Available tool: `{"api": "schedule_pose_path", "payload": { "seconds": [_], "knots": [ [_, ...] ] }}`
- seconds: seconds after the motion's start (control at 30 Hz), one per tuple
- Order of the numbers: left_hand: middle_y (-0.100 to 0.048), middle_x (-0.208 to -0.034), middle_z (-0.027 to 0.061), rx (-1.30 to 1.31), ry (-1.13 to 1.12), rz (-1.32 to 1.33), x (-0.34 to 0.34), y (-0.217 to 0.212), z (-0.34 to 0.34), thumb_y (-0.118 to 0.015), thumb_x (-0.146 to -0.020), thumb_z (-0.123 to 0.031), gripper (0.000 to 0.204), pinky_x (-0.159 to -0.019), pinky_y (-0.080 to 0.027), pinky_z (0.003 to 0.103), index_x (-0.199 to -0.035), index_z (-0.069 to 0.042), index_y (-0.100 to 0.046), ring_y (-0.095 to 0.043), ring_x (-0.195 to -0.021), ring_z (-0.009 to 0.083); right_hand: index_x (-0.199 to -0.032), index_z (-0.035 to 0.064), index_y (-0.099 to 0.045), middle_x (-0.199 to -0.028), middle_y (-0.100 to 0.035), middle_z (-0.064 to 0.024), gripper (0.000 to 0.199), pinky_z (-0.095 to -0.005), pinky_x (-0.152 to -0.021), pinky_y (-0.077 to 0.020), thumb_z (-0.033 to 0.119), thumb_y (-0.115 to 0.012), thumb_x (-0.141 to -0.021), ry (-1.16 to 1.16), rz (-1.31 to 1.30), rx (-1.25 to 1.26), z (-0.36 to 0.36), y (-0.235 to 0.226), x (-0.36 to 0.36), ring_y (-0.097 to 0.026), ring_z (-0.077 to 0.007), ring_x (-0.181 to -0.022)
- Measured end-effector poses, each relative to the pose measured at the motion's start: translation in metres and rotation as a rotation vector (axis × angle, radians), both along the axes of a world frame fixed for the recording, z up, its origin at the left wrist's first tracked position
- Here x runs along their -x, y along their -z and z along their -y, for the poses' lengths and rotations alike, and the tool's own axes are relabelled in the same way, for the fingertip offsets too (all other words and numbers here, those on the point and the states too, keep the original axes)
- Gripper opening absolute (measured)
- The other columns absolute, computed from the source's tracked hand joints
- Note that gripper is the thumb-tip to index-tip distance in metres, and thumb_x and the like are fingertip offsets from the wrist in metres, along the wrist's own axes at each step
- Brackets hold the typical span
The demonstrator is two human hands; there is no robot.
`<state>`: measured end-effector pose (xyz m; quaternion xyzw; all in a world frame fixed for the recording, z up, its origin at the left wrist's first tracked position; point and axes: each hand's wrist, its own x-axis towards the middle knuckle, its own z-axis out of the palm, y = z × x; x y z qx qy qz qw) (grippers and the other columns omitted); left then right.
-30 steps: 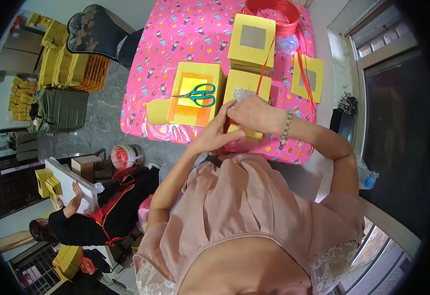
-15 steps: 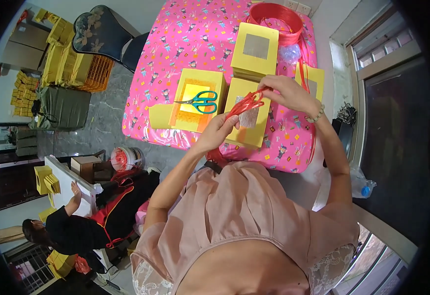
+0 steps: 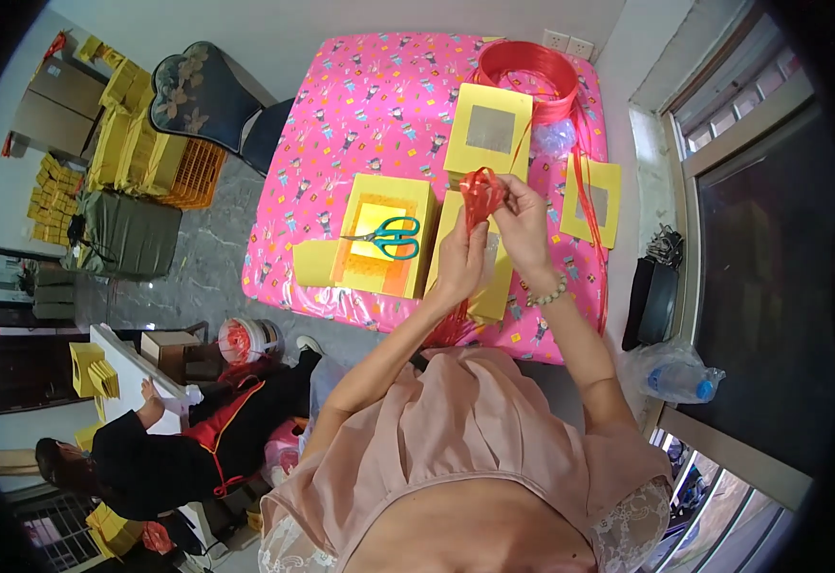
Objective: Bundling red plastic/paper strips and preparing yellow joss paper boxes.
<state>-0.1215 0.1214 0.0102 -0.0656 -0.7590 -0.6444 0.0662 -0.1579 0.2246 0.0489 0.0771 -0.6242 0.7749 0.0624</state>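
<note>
A looped bunch of shiny red ribbon (image 3: 481,191) rises between my hands over the table. My left hand (image 3: 462,256) is closed round its lower part, and loose red strands lie below that hand near my lap. At its right side the fingers of my right hand (image 3: 526,222) pinch the loops. Beneath both hands, partly covered by them, is a stack of yellow card pieces (image 3: 496,294). To its left, green-handled scissors (image 3: 396,237) lie on another yellow stack (image 3: 363,190) bearing an orange and yellow square.
A pink patterned cloth (image 3: 379,105) covers the table. At the far right stands a coil of red ribbon (image 3: 532,69), behind a yellow stack (image 3: 489,105) with a grey square. A yellow card (image 3: 580,220) lies right. Another person (image 3: 164,449) works at a white table (image 3: 131,368) on the left.
My left hand has moved up and right, and my right hand lower and closer to it. The ribbon bunch now stands upright with its loops on top. The view has shifted slightly.
</note>
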Motion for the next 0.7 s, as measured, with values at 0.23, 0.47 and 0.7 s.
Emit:
{"api": "schedule_pose_path", "payload": {
  "seconds": [0.23,0.47,0.7],
  "knots": [
    [-0.057,-0.102,0.0151,-0.170,0.098,-0.150,0.024,0.009,-0.018,-0.037,-0.094,-0.009,0.028,-0.081,-0.044,0.032,-0.119,0.001,-0.047,-0.057,-0.094,0.0218,-0.098,-0.0017,-0.059,-0.089,-0.062,-0.0030,0.014,-0.0221,-0.072,-0.0461,-0.002,-0.056,-0.084,0.135,0.043,-0.036,0.004,-0.005,-0.003,-0.056,-0.0069,-0.080],
    [-0.052,-0.081,0.0071,-0.186,-0.057,-0.136,0.020,-0.023,-0.009,-0.035,-0.094,-0.010,0.022,-0.066,-0.041,0.029,-0.105,0.002,-0.050,-0.050,-0.075,0.0152,-0.111,-0.0016,-0.050,-0.105,-0.057,-0.0074,0.031,-0.0278,-0.086,-0.0419,0.025,-0.046,-0.095,0.204,-0.193,-0.202,0.004,-0.013,-0.009,-0.053,-0.0135,-0.096],
    [-0.032,-0.061,-0.0030,-0.902,0.142,0.017,-0.033,-0.117,0.038,-0.038,-0.097,-0.037,0.035,-0.046,-0.032,0.025,-0.072,-0.011,-0.036,-0.031,-0.049,0.0087,-0.109,-0.0014,-0.052,-0.101,-0.057,-0.0097,0.057,-0.0286,-0.085,-0.0408,0.052,-0.044,-0.090,-0.814,0.089,-0.055,0.011,0.020,-0.059,-0.052,-0.0133,-0.095]
  ]
}}
